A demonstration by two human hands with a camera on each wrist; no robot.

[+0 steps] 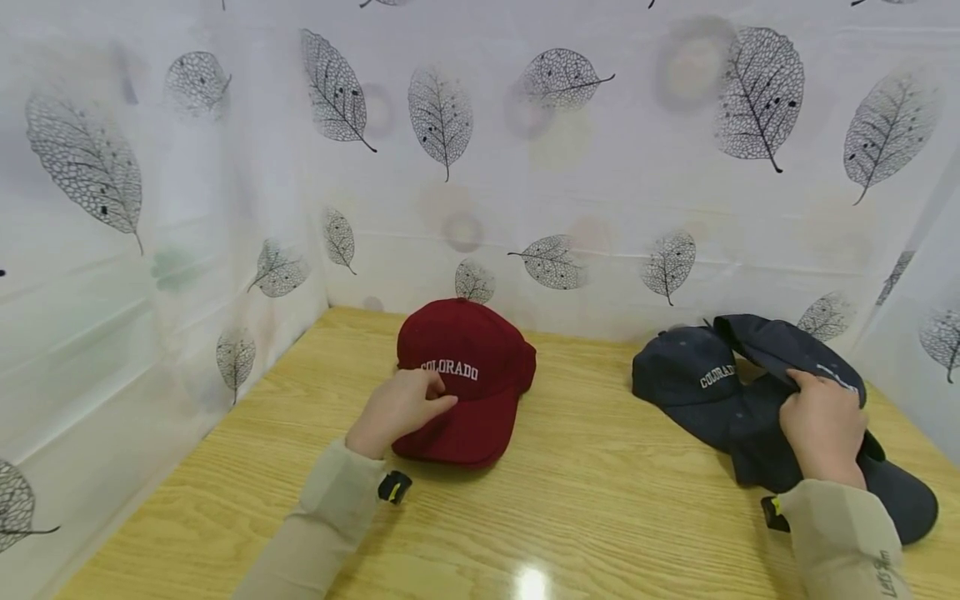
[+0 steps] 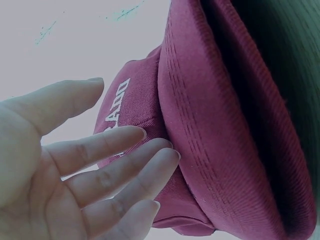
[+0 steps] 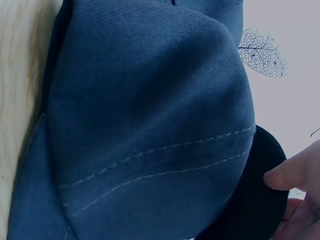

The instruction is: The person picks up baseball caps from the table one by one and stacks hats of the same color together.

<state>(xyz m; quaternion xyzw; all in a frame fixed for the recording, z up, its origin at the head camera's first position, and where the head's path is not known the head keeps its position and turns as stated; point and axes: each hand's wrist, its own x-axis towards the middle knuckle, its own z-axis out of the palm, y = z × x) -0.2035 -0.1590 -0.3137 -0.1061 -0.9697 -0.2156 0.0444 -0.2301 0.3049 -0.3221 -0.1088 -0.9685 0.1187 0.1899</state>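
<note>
A dark red cap [image 1: 465, 425] with white COLORADO lettering rests on the table, its brim toward me. My left hand [image 1: 405, 408] hovers over its front left side; in the left wrist view the fingers are spread and loosely bent beside the brim [image 2: 200, 115], gripping nothing. On the right lie overlapping navy caps, one with COLORADO lettering [image 1: 678, 375] facing me. My right hand [image 1: 825, 425] pinches the dark edge of an upper navy cap [image 1: 795, 346], thumb [image 3: 287, 175] on one face and fingers behind. The hand partly covers this cap and the pile under it.
The caps sit on a light wood-grain table [image 1: 592, 500]. White curtains with a leaf print [image 1: 495, 192] close off the back and sides. Another navy brim [image 1: 903, 500] sticks out at the right, near the right sleeve. A small black device [image 1: 393, 487] sits at the left wrist.
</note>
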